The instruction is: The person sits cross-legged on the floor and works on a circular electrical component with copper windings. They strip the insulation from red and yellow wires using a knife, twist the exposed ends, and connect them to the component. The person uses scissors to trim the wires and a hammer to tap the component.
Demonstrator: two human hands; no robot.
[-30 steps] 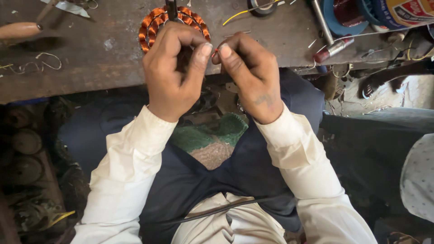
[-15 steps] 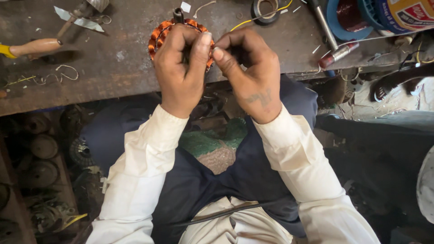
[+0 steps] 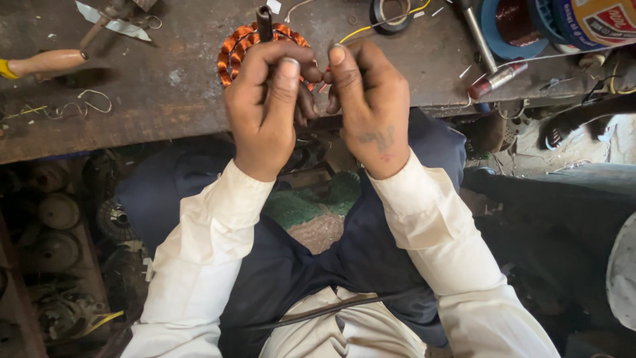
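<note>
Copper-wound stator ring (image 3: 233, 52) lies flat on the table (image 3: 165, 99), just behind the left hand (image 3: 268, 106), which covers its near part. Its orange coils show in an arc above and to the left of the knuckles.

The left hand is closed. Its fingers curl around a dark thin tool (image 3: 264, 23), whose tip stands up above the knuckles and over the ring. The thumb is stretched straight and presses against the curled fingers.

The right hand (image 3: 371, 99) is just beside the left hand, and their fingers meet in the middle. It is closed too, with thumb and fingertips pinched together. A short red piece of wire (image 3: 322, 85) shows between both hands, but what exactly the right hand pinches is too small to tell. Both hands are held over the near edge of the table.

Beyond the right hand lies a roll of black tape (image 3: 391, 14), with a yellow wire (image 3: 358, 30) running toward it. Further to the right of this hand are a metal rod (image 3: 478, 36) and a blue spool (image 3: 513, 26).

Far to the left of the left hand lies a tool with wooden handle (image 3: 46, 63), and nearer to it some loose bent wire (image 3: 93, 105). Both forearms wear cream sleeves (image 3: 205, 252).
</note>
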